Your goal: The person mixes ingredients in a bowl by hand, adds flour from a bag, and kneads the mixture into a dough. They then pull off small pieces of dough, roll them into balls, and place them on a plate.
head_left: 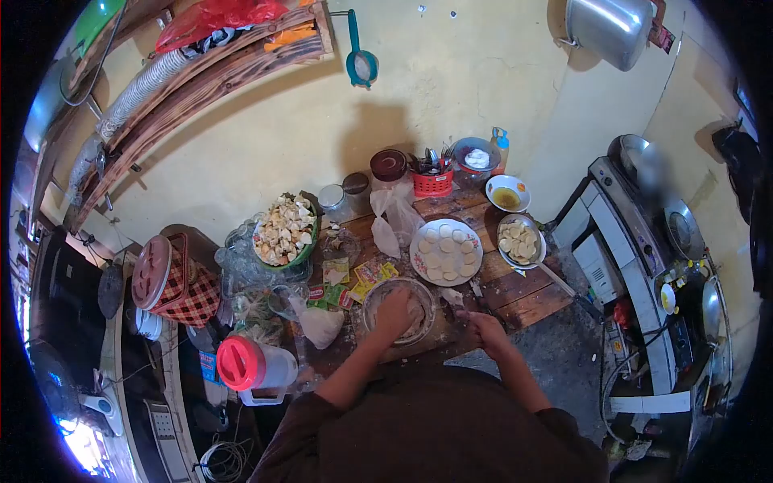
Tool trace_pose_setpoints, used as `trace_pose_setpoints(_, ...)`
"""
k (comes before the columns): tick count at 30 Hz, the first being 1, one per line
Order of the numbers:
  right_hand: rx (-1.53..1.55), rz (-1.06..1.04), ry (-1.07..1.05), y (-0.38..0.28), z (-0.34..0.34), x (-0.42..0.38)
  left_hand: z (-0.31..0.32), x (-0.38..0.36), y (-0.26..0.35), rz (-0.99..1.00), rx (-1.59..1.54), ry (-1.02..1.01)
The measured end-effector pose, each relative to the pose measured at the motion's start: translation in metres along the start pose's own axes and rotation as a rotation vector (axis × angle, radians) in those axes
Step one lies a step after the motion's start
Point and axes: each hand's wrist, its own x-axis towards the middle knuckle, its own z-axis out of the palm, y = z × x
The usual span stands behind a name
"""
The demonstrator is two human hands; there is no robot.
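My left hand (pixel 393 315) reaches down into a clear bowl (pixel 432 303) of pale brownish, doughy mixture (pixel 416 319). Its fingers are partly sunk in the mixture and hidden. Right of the bowl, my right hand (pixel 485 328) is closed around the handle of a utensil with a pale, whitish end (pixel 452 297); its exact kind does not show. Just beyond, a floral-rimmed white plate (pixel 477 270) carries several flat, round, pale pieces (pixel 448 245). Farther right, another bowl (pixel 542 252) is filled with similar round pieces.
Food packets (pixel 375 272) and a plastic bag of white powder (pixel 322 326) lie left of the bowl. A green basin of chopped pale chunks (pixel 285 231), a red-lidded pitcher (pixel 262 366) and jars (pixel 356 190) stand around. A red cutlery basket (pixel 433 184) is at the back; a stove (pixel 624 193) is right.
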Motion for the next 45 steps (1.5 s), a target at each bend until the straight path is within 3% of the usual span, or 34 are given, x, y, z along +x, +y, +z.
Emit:
trace_pose_setpoints(2, -0.225, -0.044, 0.016, -0.001, 0.011, -0.004, -0.026, -0.007, 0.051, 0.158, -0.028, 0.361)
trace_pose_setpoints(6, -0.117, 0.057, 0.006, 0.016, 0.018, 0.004, -0.022, -0.009, 0.060, 0.324, -0.245, 0.265)
trace_pose_setpoints(9, -0.148, 0.086, -0.077, 0.010, 0.032, -0.003, -0.014, -0.005, 0.046, 0.244, -0.336, 0.200)
trace_pose_setpoints(11, -0.214, 0.106, -0.083, 0.026, 0.026, 0.009, -0.014, -0.003, 0.036, 0.080, -0.648, -0.011)
trace_pose_setpoints(14, -0.318, 0.083, -0.049, 0.032, 0.026, 0.015, -0.020, -0.003, 0.027, 0.105, -0.530, -0.040)
trace_pose_setpoints(21, -0.284, 0.072, -0.141, 0.023, 0.035, 0.014, -0.035, -0.008, 0.026, -0.005, -0.604, -0.074)
trace_pose_setpoints(23, -0.411, -0.058, -0.135, 0.033, 0.032, 0.024, -0.032, -0.009, 0.021, 0.016, -0.492, -0.027)
trace_pose_setpoints(30, -0.473, 0.016, -0.012, 0.028, 0.039, 0.026, -0.015, -0.009, 0.003, -0.072, -0.408, 0.065)
trace_pose_setpoints(39, -0.703, -0.073, 0.049, 0.035, 0.037, 0.037, -0.020, -0.016, 0.002, -0.177, -0.214, 0.142)
trace_pose_setpoints(41, -0.877, -0.278, 0.085, 0.048, 0.028, 0.049, -0.020, -0.019, -0.001, -0.164, -0.179, 0.194)
trace_pose_setpoints(45, -0.869, -0.386, 0.177, 0.034, 0.034, 0.038, -0.020, -0.018, -0.019, -0.159, -0.072, 0.260)
